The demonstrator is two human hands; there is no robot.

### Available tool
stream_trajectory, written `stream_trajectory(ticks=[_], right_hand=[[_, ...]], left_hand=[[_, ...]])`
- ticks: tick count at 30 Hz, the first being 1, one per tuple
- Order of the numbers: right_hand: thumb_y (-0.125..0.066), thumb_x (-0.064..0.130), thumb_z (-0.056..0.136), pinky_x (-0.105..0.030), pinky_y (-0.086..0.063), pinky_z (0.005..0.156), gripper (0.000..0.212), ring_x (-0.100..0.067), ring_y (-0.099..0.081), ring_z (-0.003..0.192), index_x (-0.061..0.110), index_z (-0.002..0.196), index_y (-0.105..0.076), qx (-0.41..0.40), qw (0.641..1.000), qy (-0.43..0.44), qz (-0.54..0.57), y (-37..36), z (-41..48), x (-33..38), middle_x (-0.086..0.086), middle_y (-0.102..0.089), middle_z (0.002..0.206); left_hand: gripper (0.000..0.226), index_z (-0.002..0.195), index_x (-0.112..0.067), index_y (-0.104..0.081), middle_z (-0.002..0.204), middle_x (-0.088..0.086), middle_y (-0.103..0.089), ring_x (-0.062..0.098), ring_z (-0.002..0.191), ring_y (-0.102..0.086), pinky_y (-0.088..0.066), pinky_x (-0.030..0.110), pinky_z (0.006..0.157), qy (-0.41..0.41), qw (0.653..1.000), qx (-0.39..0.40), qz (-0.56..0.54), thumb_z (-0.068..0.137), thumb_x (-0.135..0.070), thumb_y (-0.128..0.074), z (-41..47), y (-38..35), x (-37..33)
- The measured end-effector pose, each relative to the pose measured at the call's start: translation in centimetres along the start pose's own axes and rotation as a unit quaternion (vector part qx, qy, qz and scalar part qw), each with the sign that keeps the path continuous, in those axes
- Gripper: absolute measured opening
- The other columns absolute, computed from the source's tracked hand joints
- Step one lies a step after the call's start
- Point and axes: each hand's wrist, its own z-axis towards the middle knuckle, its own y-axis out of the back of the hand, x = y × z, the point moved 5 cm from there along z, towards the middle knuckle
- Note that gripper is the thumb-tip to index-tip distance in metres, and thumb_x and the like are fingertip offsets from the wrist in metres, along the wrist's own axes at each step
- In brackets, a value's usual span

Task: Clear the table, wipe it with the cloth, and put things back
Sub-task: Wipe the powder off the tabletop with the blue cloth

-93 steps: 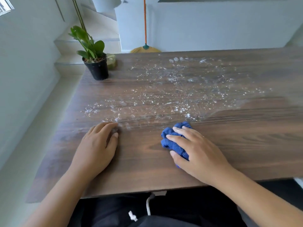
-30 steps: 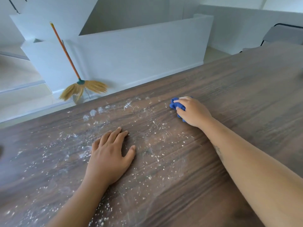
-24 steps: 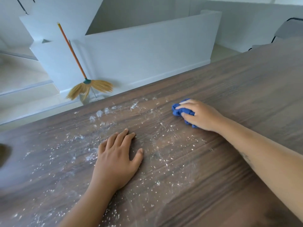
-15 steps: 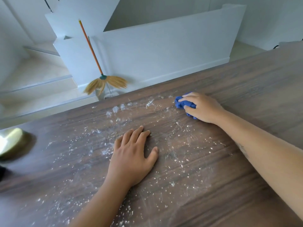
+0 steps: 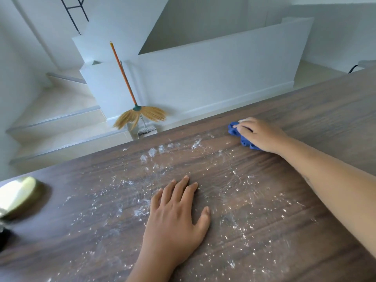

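1. Both hands are on the dark wood-grain table (image 5: 305, 102): the right hand (image 5: 261, 134) reaches out to the far edge and presses down on a crumpled blue cloth (image 5: 244, 139), fingers curled over it; the left hand (image 5: 177, 218) lies flat and empty, fingers spread, palm down near the middle.
2. White powdery specks and smears (image 5: 162, 159) cover the stretch between the two hands and run toward the near edge; the wood to the right of the cloth looks clean.
3. Judged from this, wiping is under way and far from finished. A good stroke would draw the cloth from the far edge back through the powder in overlapping passes, keeping even pressure and gathering the residue instead of pushing it off the edge.
4. The braced left hand sits in the powder, so it will have to lift for that patch to be wiped.
5. At the left edge sits a blurred pale rounded object (image 5: 18, 196); I cannot tell what it is.
6. Beyond the table, an orange-handled straw broom (image 5: 132, 102) leans against a low white wall (image 5: 213, 78), with pale steps (image 5: 57, 119) to its left.
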Motion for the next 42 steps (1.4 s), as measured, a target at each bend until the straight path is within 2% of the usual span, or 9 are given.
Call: stream_trajectory(ticks=[4, 6, 11, 17, 24, 29, 34, 38, 42], right_hand=[[-0.036, 0.023, 0.092, -0.021, -0.044, 0.051, 0.028, -0.013, -0.065, 0.068, 0.033, 0.081, -0.060, -0.009, 0.993, -0.073, 0.093, -0.5, 5.5, -0.1, 0.020, -0.056, 0.081], [-0.037, 0.020, 0.089, -0.017, -0.041, 0.046, 0.029, -0.012, -0.067, 0.065, 0.037, 0.073, -0.055, -0.012, 0.990, -0.056, 0.125, -1.3, 7.3, 1.4, 0.019, -0.055, 0.068], [-0.051, 0.023, 0.092, -0.024, -0.045, 0.068, 0.029, -0.003, -0.061, 0.081, 0.039, 0.112, -0.065, 0.046, 0.978, -0.032, 0.203, -2.3, 6.3, 0.8, 0.025, -0.053, 0.111], [-0.049, 0.025, 0.092, -0.032, -0.057, 0.061, 0.026, -0.015, -0.070, 0.074, 0.035, 0.107, -0.068, 0.005, 0.970, -0.069, 0.233, -2.8, 10.6, 1.5, 0.006, -0.068, 0.095], [-0.055, 0.031, 0.093, -0.020, -0.051, 0.073, 0.029, -0.004, -0.061, 0.098, 0.041, 0.119, -0.064, 0.094, 0.977, 0.057, 0.184, -2.8, 5.5, 3.8, 0.026, -0.047, 0.134], [-0.047, 0.030, 0.097, -0.021, -0.051, 0.059, 0.030, -0.008, -0.067, 0.072, 0.035, 0.124, -0.059, 0.023, 0.985, -0.035, 0.168, -2.1, 8.4, 1.8, 0.005, -0.057, 0.120], [-0.047, 0.036, 0.097, -0.019, -0.049, 0.057, 0.032, -0.005, -0.066, 0.062, 0.043, 0.126, -0.056, 0.062, 0.987, 0.043, 0.142, -2.2, 5.2, 5.6, 0.025, -0.039, 0.130], [-0.053, 0.031, 0.095, -0.017, -0.050, 0.050, 0.031, 0.000, -0.066, 0.074, 0.046, 0.122, -0.059, 0.092, 0.980, 0.029, 0.173, -1.1, 1.2, 2.2, 0.033, -0.038, 0.133], [-0.048, 0.024, 0.097, -0.036, -0.060, 0.065, 0.025, -0.013, -0.067, 0.078, 0.036, 0.114, -0.063, 0.033, 0.975, -0.056, 0.214, -0.2, 4.1, 0.3, 0.021, -0.055, 0.114]], left_hand=[[0.061, 0.138, -0.037, -0.042, 0.151, -0.016, -0.032, 0.011, 0.141, -0.024, -0.019, 0.038, 0.115, -0.005, 1.000, -0.013, -0.002, 0.085, -0.066, -0.030, 0.2, -0.4, 0.1], [0.058, 0.133, -0.036, -0.048, 0.147, -0.015, -0.040, 0.014, 0.137, -0.033, -0.027, 0.040, 0.111, -0.003, 1.000, -0.020, -0.006, 0.083, -0.064, -0.037, 0.3, -0.4, 0.2], [0.056, 0.125, -0.031, -0.056, 0.140, -0.011, -0.050, 0.018, 0.130, -0.046, -0.028, 0.039, 0.104, -0.006, 0.999, -0.041, -0.008, 0.079, -0.061, -0.046, 0.4, -0.9, 0.3], [0.057, 0.126, -0.032, -0.055, 0.141, -0.011, -0.048, 0.017, 0.131, -0.043, -0.035, 0.043, 0.105, 0.001, 0.999, -0.043, -0.005, 0.079, -0.062, -0.045, 0.4, -0.7, 0.3], [0.057, 0.126, -0.033, -0.055, 0.142, -0.012, -0.047, 0.016, 0.132, -0.042, -0.033, 0.041, 0.105, 0.001, 0.999, -0.034, -0.006, 0.079, -0.063, -0.045, 0.6, -0.8, 0.4], [0.057, 0.128, -0.032, -0.053, 0.143, -0.012, -0.046, 0.016, 0.133, -0.040, -0.035, 0.043, 0.105, -0.004, 1.000, -0.030, 0.000, 0.081, -0.063, -0.043, 0.6, -0.8, 0.3], [0.058, 0.132, -0.036, -0.048, 0.146, -0.015, -0.040, 0.012, 0.136, -0.033, -0.029, 0.040, 0.108, -0.002, 1.000, -0.010, 0.005, 0.083, -0.066, -0.036, 0.5, -0.5, 0.3], [0.057, 0.131, -0.034, -0.049, 0.145, -0.014, -0.042, 0.012, 0.135, -0.034, -0.028, 0.039, 0.109, -0.004, 1.000, -0.022, 0.000, 0.084, -0.065, -0.037, 0.3, -0.4, 0.3], [0.057, 0.131, -0.033, -0.048, 0.146, -0.013, -0.040, 0.013, 0.137, -0.031, -0.025, 0.040, 0.110, -0.004, 1.000, -0.027, -0.001, 0.085, -0.064, -0.036, 0.2, -0.4, 0.2]])
